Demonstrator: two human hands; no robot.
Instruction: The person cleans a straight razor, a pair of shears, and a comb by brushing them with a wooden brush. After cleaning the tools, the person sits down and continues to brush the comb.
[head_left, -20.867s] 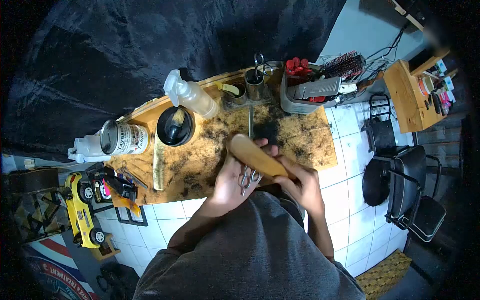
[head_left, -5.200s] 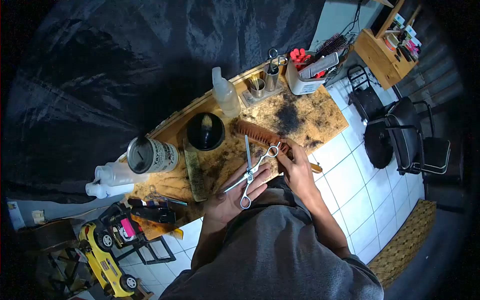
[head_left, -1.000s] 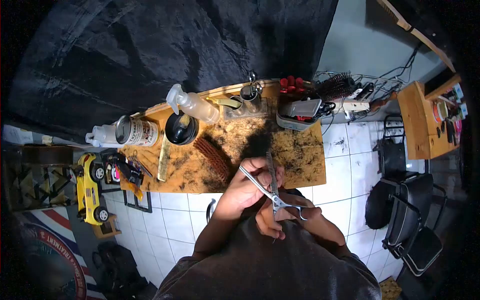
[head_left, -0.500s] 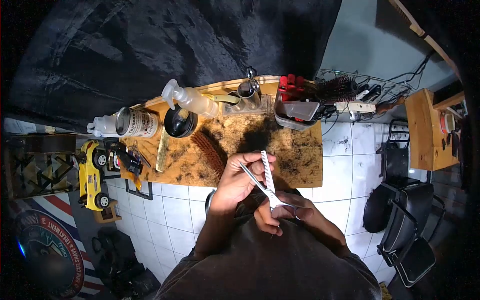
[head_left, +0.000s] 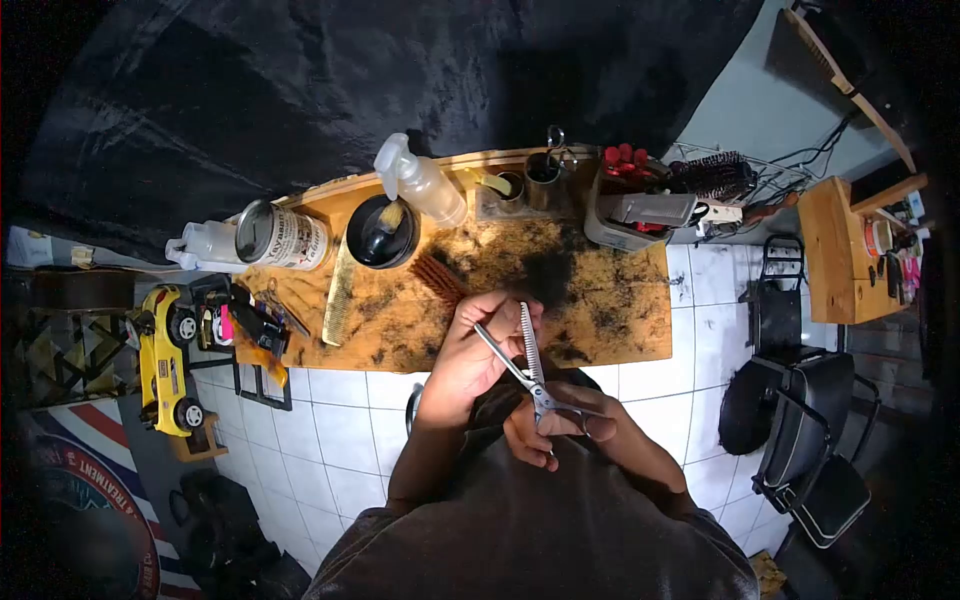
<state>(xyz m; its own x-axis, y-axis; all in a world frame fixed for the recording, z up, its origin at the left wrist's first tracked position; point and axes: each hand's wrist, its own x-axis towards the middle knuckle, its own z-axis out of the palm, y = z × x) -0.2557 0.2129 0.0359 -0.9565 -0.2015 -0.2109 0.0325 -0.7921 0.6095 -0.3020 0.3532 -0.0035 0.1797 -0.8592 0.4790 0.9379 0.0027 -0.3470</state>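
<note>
Right hand (head_left: 565, 428) nearest the body, fingers curled shut on the rings of the scissors (head_left: 528, 372). The blades stand apart in a V, in the air over the near edge of the table (head_left: 625, 320). Left hand (head_left: 472, 358): fingers pinched closed about the blade tips. Judged step: working over the open blades. The next move calls for a steady ring grip and fingertips clear of the edges. A brush (head_left: 436, 276) lies beyond.

The bare left hand (head_left: 478, 350) reaches forward, fingertips pinched together; the bare right hand (head_left: 560, 428) (close behind it) curls closed, both elbows bent.
</note>
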